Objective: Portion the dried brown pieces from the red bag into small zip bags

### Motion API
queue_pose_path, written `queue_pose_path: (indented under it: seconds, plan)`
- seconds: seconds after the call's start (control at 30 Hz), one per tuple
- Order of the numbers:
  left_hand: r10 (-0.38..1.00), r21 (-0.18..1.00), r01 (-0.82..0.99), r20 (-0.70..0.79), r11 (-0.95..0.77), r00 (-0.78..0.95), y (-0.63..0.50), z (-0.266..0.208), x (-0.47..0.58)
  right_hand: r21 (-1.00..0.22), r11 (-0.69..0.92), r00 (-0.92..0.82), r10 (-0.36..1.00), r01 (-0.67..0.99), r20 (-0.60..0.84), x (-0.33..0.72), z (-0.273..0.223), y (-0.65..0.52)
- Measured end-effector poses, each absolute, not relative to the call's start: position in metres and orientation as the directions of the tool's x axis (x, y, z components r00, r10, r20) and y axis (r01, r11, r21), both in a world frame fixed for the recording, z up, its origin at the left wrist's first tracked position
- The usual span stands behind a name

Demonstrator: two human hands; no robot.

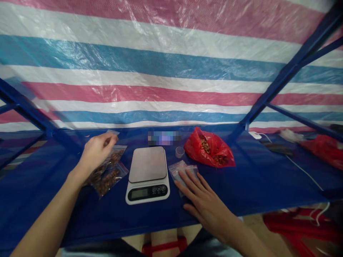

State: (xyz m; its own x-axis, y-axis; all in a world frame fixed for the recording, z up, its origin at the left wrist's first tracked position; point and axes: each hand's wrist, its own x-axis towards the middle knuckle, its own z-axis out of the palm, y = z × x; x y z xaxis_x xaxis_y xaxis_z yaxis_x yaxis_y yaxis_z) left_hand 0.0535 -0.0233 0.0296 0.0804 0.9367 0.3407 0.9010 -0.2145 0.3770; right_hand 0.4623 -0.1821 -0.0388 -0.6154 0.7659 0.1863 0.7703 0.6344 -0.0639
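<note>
My left hand (95, 151) is closed around the top of a small zip-lock bag (107, 142) with brown pieces inside, over a pile at the left. Under and beside it lie several filled zip-lock bags (107, 181) of the same brown, nut-like pieces. Fingers spread, my right hand (199, 194) rests flat on a stack of flat clear zip-lock bags (175, 171). Between the hands sits a white kitchen scale (148, 166) with nothing on its plate; its display digits are too faint to read.
Behind the right hand, an open red plastic bag (226, 155) holds loose brown pieces. A small clear cup (179, 152) stands beside it. Blue metal posts (281, 76) rise from the blue table (257, 178). A white cable (305, 173) crosses at the right.
</note>
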Motion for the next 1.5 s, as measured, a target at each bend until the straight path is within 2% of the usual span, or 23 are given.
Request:
queue_pose_path:
  seconds: [0.1,0.2,0.27,0.37,0.47,0.57,0.7,0.73,0.8,0.87,0.9,0.97,1.03,1.1,1.17,1.23,1.3,1.37,1.43,1.5]
  plan:
    - [0.925,0.387,0.854,0.292,-0.348,0.244,-0.035,0.018,0.029,-0.065,0.684,-0.657,0.720,0.727,0.223,0.466,-0.037,-0.170]
    - [0.956,0.343,0.894,0.156,-0.288,0.248,-0.059,-0.006,-0.001,-0.067,0.704,-0.630,0.669,0.707,0.394,0.474,-0.039,-0.168]
    - [0.970,0.279,0.929,0.077,-0.242,0.230,-0.074,-0.019,-0.015,-0.113,0.704,-0.548,0.634,0.702,0.546,0.477,-0.039,-0.170]
    - [0.962,0.187,0.948,0.138,-0.258,0.234,-0.084,-0.021,-0.015,-0.204,0.719,-0.434,0.594,0.665,0.678,0.472,-0.031,-0.171]
    - [0.926,0.153,0.924,0.205,-0.351,0.317,-0.076,-0.014,0.005,-0.210,0.774,-0.439,0.534,0.597,0.722,0.462,-0.016,-0.165]
    - [0.896,0.221,0.871,0.176,-0.439,0.407,-0.059,-0.010,0.026,-0.173,0.836,-0.474,0.451,0.520,0.756,0.458,-0.001,-0.159]
    - [0.883,0.261,0.871,0.345,-0.415,0.318,-0.041,0.001,0.039,-0.159,0.864,-0.447,0.396,0.478,0.802,0.462,0.017,-0.158]
    - [0.878,0.306,0.864,0.399,-0.400,0.265,-0.038,0.009,0.041,-0.176,0.860,-0.419,0.401,0.480,0.814,0.463,0.023,-0.157]
    - [0.855,0.508,0.779,0.514,-0.368,0.069,-0.034,0.032,0.051,-0.253,0.836,-0.344,0.450,0.487,0.824,0.460,0.039,-0.153]
    - [0.827,0.725,0.589,0.539,-0.358,-0.160,-0.031,0.060,0.069,-0.389,0.786,-0.264,0.552,0.480,0.791,0.449,0.059,-0.139]
    - [0.843,0.805,0.472,0.497,-0.360,-0.205,-0.030,0.074,0.082,-0.476,0.747,-0.235,0.622,0.464,0.747,0.440,0.069,-0.127]
    - [0.910,0.908,0.228,0.388,-0.350,-0.148,-0.026,0.097,0.111,-0.657,0.655,-0.206,0.749,0.374,0.629,0.421,0.086,-0.095]
    - [0.932,0.931,0.084,0.361,-0.356,-0.045,-0.020,0.110,0.141,-0.829,0.527,-0.225,0.844,0.187,0.486,0.401,0.098,-0.057]
    - [0.932,0.932,-0.001,0.363,-0.363,0.020,-0.012,0.115,0.163,-0.948,0.320,-0.354,0.887,0.009,0.296,0.386,0.106,-0.020]
    - [0.928,0.928,-0.020,0.371,-0.371,0.027,-0.002,0.115,0.174,-0.976,0.197,-0.411,0.885,-0.098,0.220,0.377,0.112,0.008]
    - [0.894,0.896,0.050,0.443,-0.441,-0.058,0.006,0.116,0.175,-0.973,0.171,-0.409,0.886,-0.152,0.219,0.373,0.118,0.026]
    - [0.791,0.806,0.233,0.585,-0.544,-0.180,0.012,0.121,0.170,-0.968,0.165,-0.394,0.891,-0.187,0.228,0.374,0.123,0.036]
    - [0.703,0.705,0.409,0.686,-0.579,-0.188,0.015,0.129,0.166,-0.965,0.143,-0.395,0.892,-0.219,0.222,0.376,0.127,0.039]
    - [0.773,0.703,0.427,0.634,-0.569,-0.014,0.016,0.137,0.167,-0.965,0.131,-0.407,0.887,-0.229,0.217,0.376,0.129,0.040]
    - [0.857,0.798,0.318,0.450,-0.512,0.251,0.019,0.142,0.173,-0.970,0.135,-0.434,0.876,-0.203,0.213,0.374,0.128,0.038]
